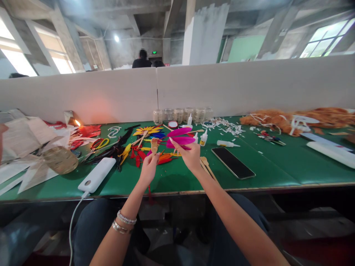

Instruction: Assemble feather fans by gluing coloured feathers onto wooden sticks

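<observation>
left hand (149, 171) pinches a small tan piece (154, 146) between its fingertips; right hand (185, 158) half closes on magenta feathers (180, 137); both are lifted over the green bench (177, 183), clear of the red feathers (138, 155).

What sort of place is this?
Most likely a handicraft workshop or small production floor making feather goods. Signs: a long green workbench with a white partition, dyed magenta feathers among other coloured feathers, and glue bottles, under a bare concrete ceiling.
</observation>
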A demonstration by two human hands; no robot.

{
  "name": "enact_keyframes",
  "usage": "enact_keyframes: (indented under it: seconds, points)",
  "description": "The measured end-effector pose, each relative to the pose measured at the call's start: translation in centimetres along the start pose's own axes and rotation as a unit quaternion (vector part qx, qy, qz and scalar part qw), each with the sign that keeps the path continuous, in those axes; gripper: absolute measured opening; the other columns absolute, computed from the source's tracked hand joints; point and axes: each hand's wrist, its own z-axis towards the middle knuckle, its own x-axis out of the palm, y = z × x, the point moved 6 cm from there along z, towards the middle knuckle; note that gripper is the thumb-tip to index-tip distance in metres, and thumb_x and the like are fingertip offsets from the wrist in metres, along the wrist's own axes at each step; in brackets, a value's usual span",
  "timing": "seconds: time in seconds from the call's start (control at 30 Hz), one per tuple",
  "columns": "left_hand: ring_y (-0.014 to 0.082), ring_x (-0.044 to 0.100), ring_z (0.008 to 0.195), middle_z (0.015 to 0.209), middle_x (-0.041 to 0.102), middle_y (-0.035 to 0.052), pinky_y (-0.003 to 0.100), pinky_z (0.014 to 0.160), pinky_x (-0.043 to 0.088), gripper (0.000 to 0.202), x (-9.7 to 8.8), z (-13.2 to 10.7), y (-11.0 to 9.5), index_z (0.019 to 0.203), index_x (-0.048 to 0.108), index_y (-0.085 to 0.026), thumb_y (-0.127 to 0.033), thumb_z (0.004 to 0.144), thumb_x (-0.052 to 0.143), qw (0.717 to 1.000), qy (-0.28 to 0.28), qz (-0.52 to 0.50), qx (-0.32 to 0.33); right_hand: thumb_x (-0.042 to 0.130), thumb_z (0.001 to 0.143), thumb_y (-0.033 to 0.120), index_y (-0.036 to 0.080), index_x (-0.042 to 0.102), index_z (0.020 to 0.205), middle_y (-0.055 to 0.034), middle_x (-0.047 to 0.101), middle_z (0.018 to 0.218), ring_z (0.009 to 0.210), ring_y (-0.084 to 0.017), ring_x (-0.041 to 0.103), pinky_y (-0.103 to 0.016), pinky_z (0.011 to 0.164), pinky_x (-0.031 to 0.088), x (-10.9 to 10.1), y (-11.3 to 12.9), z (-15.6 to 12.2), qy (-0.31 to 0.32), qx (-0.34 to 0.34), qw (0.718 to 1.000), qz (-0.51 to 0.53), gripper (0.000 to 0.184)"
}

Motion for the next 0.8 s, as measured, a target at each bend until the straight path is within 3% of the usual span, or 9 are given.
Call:
enact_keyframes:
  seconds: [0.13,0.4,0.6,0.8]
  points:
    - [0.0042,0.018,0.041,0.048,0.026,-0.0068,0.023,0.041,0.012,0.041,-0.1,0.2,0.1,0.053,0.034,-0.017,-0.046,0.07,0.057,1.0,0.001,-0.006,-0.005,0.064,0.071,0.039,0.021,0.069,0.059,-0.0011,0.067,0.058,0.058,-0.018,0.062,-0.03,0.058,0.049,0.3,-0.1,0.1,0.023,0.019,1.0,0.003,0.023]
    - [0.0049,0.018,0.042,0.047,0.024,-0.007,0.023,0.042,0.011,0.038,-0.2,0.5,0.4,0.053,0.033,-0.018,-0.045,0.07,0.053,1.0,0.003,-0.002,-0.016,0.06,0.075,0.04,0.021,0.071,0.077,-0.0005,0.066,0.067,0.066,-0.016,0.06,-0.03,0.062,0.049,-0.2,-0.7,1.0,0.082,0.087,0.99,0.08,0.023]
    - [0.0053,0.018,0.043,0.048,0.024,-0.0066,0.023,0.043,0.012,0.041,-0.2,0.3,0.0,0.052,0.031,-0.018,-0.046,0.072,0.052,1.0,0.013,0.021,0.009,0.061,0.074,0.04,0.022,0.071,0.072,-0.0011,0.066,0.07,0.07,-0.017,0.059,-0.032,0.07,0.048,-1.1,-0.8,1.8,0.094,0.038,0.993,0.053,0.021]
    - [0.0054,0.018,0.043,0.049,0.022,-0.0067,0.023,0.043,0.012,0.041,-0.3,0.2,-0.2,0.053,0.03,-0.018,-0.046,0.073,0.052,0.999,0.014,0.031,0.014,0.058,0.075,0.044,0.021,0.072,0.073,-0.0001,0.062,0.06,0.06,-0.015,0.056,-0.029,0.062,0.047,-1.3,-1.2,1.9,0.117,0.037,0.992,0.005,0.027]
